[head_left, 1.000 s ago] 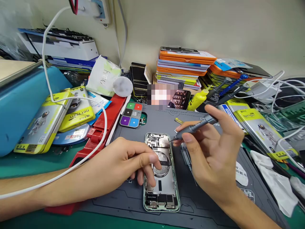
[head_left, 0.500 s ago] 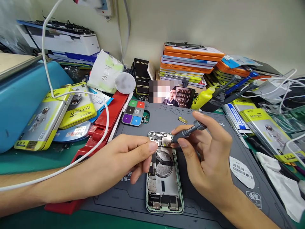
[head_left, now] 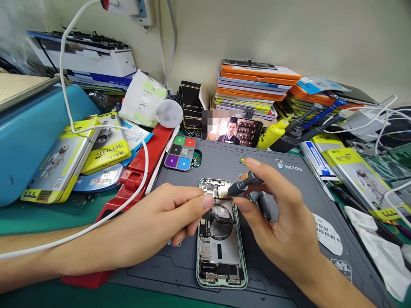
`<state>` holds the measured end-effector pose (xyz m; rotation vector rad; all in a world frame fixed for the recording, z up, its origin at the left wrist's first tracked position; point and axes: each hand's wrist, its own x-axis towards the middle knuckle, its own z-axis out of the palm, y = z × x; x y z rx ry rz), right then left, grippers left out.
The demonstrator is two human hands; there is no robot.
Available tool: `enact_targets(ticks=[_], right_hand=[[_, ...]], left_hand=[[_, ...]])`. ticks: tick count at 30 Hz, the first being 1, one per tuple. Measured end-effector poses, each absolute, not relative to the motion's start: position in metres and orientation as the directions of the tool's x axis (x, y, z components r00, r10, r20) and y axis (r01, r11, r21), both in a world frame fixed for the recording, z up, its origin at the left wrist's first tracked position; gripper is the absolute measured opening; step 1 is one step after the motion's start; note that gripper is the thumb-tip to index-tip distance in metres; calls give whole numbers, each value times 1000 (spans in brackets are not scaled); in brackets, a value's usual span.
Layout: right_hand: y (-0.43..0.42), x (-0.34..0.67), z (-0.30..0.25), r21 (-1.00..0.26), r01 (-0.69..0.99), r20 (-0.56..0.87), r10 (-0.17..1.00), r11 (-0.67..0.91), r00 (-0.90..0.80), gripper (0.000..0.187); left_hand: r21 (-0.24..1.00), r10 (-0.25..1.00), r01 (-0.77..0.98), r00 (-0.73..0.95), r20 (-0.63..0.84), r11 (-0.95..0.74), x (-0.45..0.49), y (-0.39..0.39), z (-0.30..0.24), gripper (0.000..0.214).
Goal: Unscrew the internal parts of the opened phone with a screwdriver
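An opened phone [head_left: 224,252] lies on the dark grey mat [head_left: 154,265], its circuit boards and round wireless charging coil showing. My left hand [head_left: 183,209] is closed in a pinch over the phone's upper left edge; whatever its fingertips hold is hidden or too small to make out. A dark grey screwdriver [head_left: 240,186] is held in my right hand [head_left: 276,205], gripped between thumb and fingers. It tilts down to the left, with its tip at the metal parts near the phone's top, close to my left fingertips.
Behind the phone, another phone [head_left: 245,131] leans upright, playing a video. A coloured screw tray [head_left: 180,153] lies at the mat's upper left. Dark tool handles [head_left: 265,205] lie beyond my right hand. A white cable [head_left: 146,162] crosses my left forearm. Yellow battery boxes [head_left: 59,160] flank the mat.
My right hand has shifted slightly left and down, bringing the screwdriver's tip further left over the phone's top. My left hand stays pinched at almost the same spot.
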<state>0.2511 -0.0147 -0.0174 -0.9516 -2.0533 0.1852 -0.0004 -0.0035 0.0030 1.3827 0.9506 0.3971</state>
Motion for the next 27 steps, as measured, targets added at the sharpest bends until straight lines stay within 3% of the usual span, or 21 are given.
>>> enact_targets(ticks=[5,27], right_hand=[[-18,254,-7,-407,639,632,706,653,-319,58],[-20,252,-8,-443,578,636,695,686,-337,62]], left_hand=[[930,742,333,583,-331,153,-2,-4,0,66],[923,757,334,550,-354,189,3,-6,2,58]])
